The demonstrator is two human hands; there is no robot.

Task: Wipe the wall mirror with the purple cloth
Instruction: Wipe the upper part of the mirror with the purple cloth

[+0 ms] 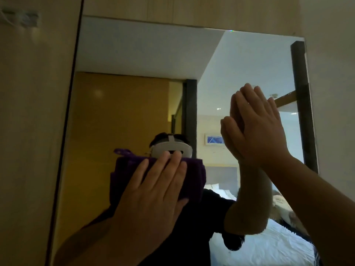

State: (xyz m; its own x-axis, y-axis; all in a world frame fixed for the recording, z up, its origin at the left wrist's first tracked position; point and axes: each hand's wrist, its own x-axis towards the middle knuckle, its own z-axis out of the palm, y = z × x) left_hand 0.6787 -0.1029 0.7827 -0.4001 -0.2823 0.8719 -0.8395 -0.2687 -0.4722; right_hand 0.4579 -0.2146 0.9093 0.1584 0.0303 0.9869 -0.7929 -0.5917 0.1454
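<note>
Cloth: purple cloth (192,175), lower centre, flat against the wall mirror (134,54).
Left hand (153,191): fingers straight, spread, pressing the cloth.
Right hand (263,131): centre right, fingers straight, flat on the glass, holding nothing.

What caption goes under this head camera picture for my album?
Left hand presses the purple cloth flat on the wall mirror while the right hand rests open against the glass.

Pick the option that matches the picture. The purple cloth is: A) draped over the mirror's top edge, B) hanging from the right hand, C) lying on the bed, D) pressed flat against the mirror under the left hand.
D: the left hand, fingers straight, presses the purple cloth against the mirror; the right hand lies bare on the glass.
</note>
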